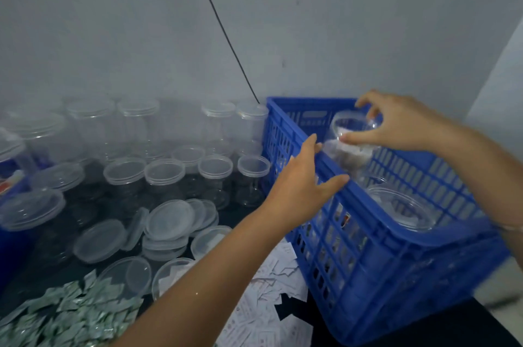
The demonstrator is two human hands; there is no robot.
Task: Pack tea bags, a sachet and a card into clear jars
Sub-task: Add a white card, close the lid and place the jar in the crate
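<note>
Grey wall behind, bench [441,329] right edge: right hand [407,123] is gripping a clear jar [351,148] by its top above the blue crate [368,233], left hand [305,177] hovering spread-fingered and holding nothing, probably stowing; next needs an upright lowering.

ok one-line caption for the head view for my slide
Right hand grips a clear jar over the blue crate, left hand open by its rim.

Dim, bluish, soft light; motion blur smears the whole view, with wide-angle bending at the edges.

Held jar [349,154] blurred, contents unclear; cards [268,315] print unreadable; sachet pile [70,312] cut by bottom edge.
</note>
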